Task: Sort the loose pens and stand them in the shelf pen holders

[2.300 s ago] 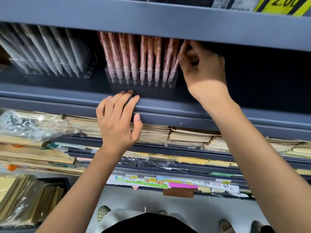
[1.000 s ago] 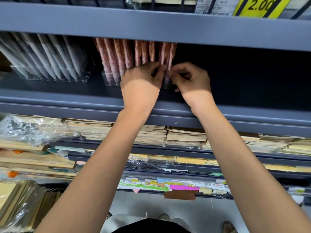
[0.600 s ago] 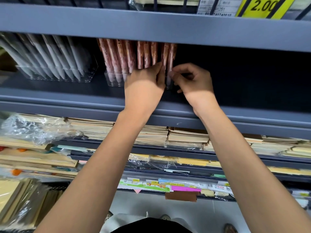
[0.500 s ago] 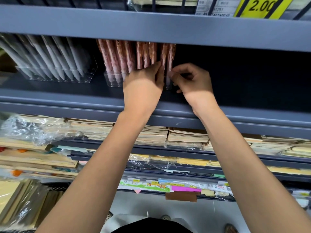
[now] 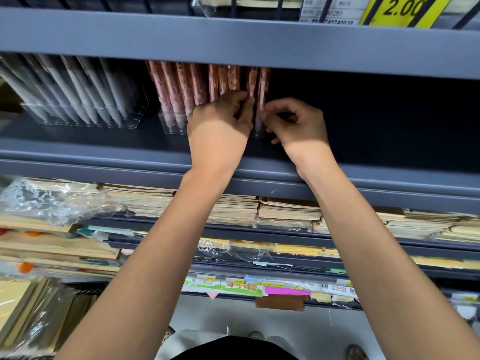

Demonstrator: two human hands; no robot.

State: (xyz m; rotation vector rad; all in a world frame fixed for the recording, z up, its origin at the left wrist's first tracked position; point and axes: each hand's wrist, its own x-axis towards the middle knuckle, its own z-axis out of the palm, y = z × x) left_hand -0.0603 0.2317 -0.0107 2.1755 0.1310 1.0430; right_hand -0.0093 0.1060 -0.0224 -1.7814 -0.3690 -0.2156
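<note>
**Standing the last pink pens in their holder**

We see the pink pens (image 5: 181, 87) standing in a row in a clear pen holder (image 5: 170, 124) on the dark shelf (image 5: 104, 141). Most of them stand up, leaning a little to the left. At the right end of the row, our two hands meet. Our left hand (image 5: 220, 126) has its fingers pinched shut on one pink pen (image 5: 251, 84). Our right hand (image 5: 296, 126) pinches the end pen (image 5: 262, 87) just beside it. We think we are pushing these two down into their holes, but the hands hide the bottom of the holder there, so we cannot tell if they are all the way in.

To the left, the white pens (image 5: 85, 92) already stand in their own clear holder (image 5: 78, 120). We think the job is nearly done on this shelf. We see no loose pens lying around here. Below us are stacks of paper packs (image 5: 145, 201).
</note>
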